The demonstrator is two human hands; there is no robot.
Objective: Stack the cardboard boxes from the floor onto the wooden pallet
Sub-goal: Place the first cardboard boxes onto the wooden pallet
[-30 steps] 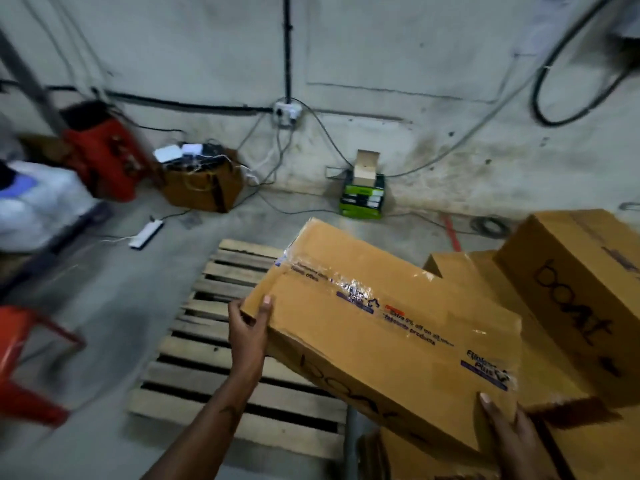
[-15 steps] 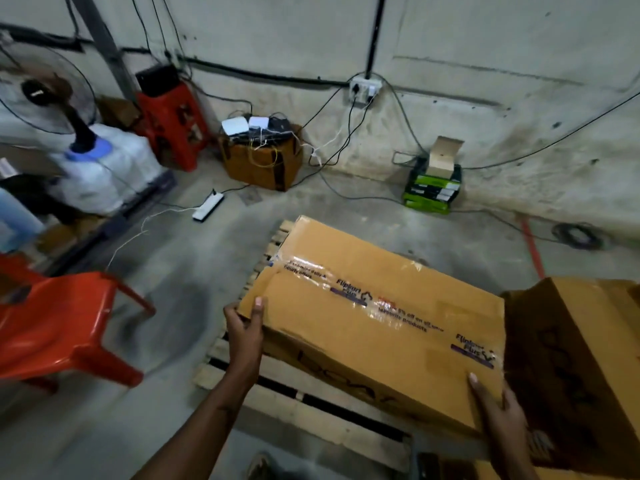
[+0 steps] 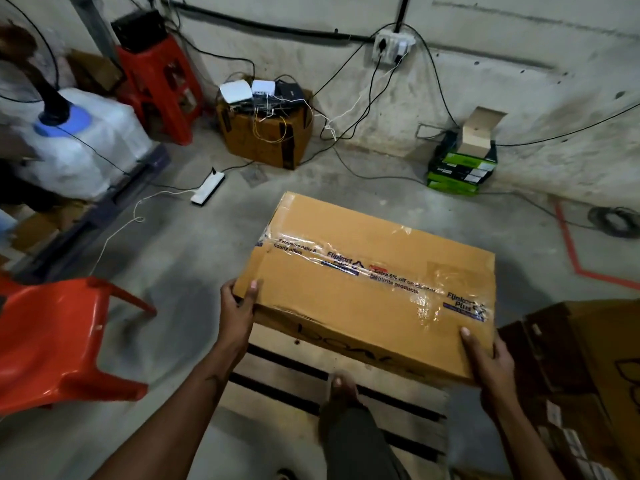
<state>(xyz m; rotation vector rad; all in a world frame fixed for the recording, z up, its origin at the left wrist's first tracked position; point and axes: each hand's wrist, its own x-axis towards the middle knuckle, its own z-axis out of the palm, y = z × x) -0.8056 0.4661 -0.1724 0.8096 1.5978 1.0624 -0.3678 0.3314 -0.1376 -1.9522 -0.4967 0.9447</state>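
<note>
Head view: a slatted wooden pallet (image 3: 277, 375) is being approached, and a large tan taped cardboard box (image 3: 374, 282) is being held above it, clear of the slats. Opposite near corners are being gripped by the left hand (image 3: 237, 311) and right hand (image 3: 486, 358). Stiff walls and moderate weight are judged likely; glossy tape may be slippery, so corners suit.

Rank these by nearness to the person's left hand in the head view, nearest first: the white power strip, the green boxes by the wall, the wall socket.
From the left hand:
1. White power strip, floor, up-left.
2. Green boxes, right, against the wall.
3. Wall socket, high on the wall.
</note>
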